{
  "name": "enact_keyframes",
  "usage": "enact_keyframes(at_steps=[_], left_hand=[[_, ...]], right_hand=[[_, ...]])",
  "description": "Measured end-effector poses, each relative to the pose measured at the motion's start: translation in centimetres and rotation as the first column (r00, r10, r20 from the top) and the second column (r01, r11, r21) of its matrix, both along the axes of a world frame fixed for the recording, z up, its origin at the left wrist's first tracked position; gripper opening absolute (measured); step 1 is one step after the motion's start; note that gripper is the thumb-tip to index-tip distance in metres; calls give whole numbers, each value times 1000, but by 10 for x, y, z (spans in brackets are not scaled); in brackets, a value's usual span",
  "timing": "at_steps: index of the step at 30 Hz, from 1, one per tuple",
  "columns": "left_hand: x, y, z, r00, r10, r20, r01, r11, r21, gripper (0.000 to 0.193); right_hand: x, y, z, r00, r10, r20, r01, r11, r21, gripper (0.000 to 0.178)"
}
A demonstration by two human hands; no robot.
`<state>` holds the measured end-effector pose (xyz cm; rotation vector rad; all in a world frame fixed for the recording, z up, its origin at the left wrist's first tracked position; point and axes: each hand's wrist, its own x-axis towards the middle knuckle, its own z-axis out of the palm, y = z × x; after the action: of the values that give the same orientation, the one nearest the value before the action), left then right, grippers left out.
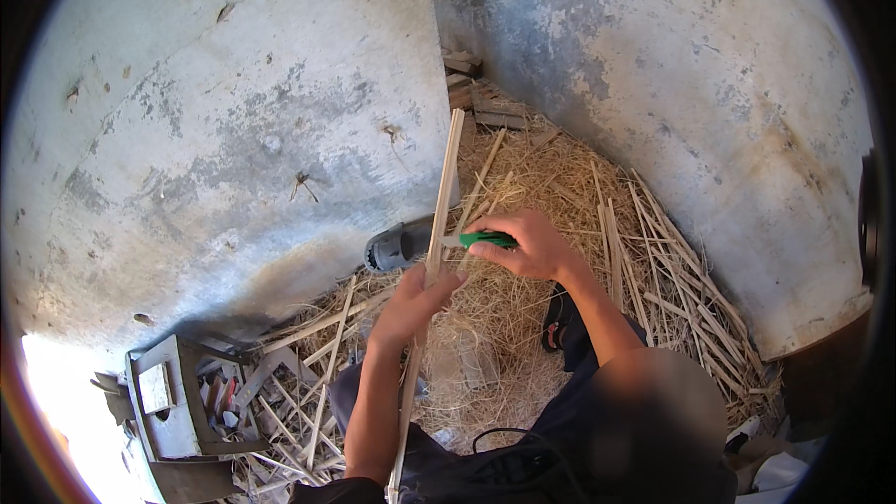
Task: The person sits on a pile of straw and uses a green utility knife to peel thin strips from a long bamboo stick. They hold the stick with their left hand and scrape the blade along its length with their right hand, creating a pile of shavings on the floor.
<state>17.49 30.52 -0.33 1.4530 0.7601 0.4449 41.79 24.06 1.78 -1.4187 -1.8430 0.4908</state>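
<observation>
A long, pale wooden strip (pixel 448 168) slants up from my lap to the wall corner, and seems to be made of thin laths side by side. My left hand (pixel 417 303) is closed round it near its middle. In my right hand (pixel 527 245) is a green-handled knife (pixel 488 240), gripped between thumb and fingers. Its short, light blade points left and meets the strip just above my left hand. Whether the blade has cut into the wood I cannot tell. The lower end of the strip runs past my left forearm.
Thin shavings (pixel 551 168) cover the floor. Loose wooden strips (pixel 691 289) lie along the right wall, others at lower left beside a worn box-like frame (pixel 168 401) holding scraps. A dark grey cylindrical object (pixel 397 247) lies behind the strip. Wood blocks (pixel 499 119) fill the corner.
</observation>
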Motion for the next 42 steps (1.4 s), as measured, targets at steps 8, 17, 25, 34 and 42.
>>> enact_keyframes(at_steps=[8,17,25,34,42], left_hand=[[5,-1,-10,990,112,-89,-91,973,214,26],[12,0,-25,987,154,-51,-124,919,373,22],[10,-2,-26,981,189,-52,-146,879,454,24],[15,-12,-25,977,206,-47,-150,832,534,22],[18,-18,-19,970,238,-37,-178,812,556,18]], right_hand=[[-11,-2,-19,984,-48,173,21,988,154,38],[-17,-2,-23,977,-105,185,73,982,174,45],[-23,0,-24,972,-168,166,111,945,307,43],[-7,9,-29,957,-261,123,211,924,318,41],[-4,8,-24,952,-277,134,233,933,274,41]])
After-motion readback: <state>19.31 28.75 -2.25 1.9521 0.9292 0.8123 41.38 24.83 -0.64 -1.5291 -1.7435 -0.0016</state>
